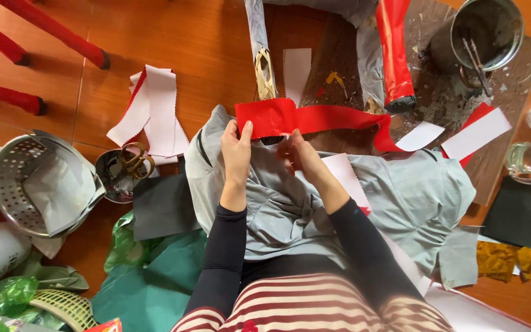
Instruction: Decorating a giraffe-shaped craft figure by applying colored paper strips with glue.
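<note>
Two hands meet on one strip of red paper (314,118), which lies across the person's lap over a grey cloth (401,190) spread on the wooden floor (204,43). The left hand (236,150) is clamped on the strip's near-left end, thumb and fingers pinching the cut edge from below, the fingertips pointing away from the body. The right hand (296,154) sits just beside it, curled and closed under the same end of the strip; whether it grips the paper or only a fold beneath it, I cannot tell.

The strip's long axis runs left to right, roughly level, from the left hand out past the right hand, then curves down toward a white, zigzag-edged paper piece (422,135). So nearly all of its length lies to the right of both hands, and the right hand is the nearer one to that free run.

Beyond the strip stands a frame leg wrapped in glossy red paper (394,55) on a stained board (437,92), with a metal pot (487,31) holding tools. To the left lie a stack of white and red paper strips (155,110), a small tin with brass-handled scissors (131,163) and a perforated metal basket (26,181). A black sheet (517,209) and gold foil (523,258) lie to the right.
</note>
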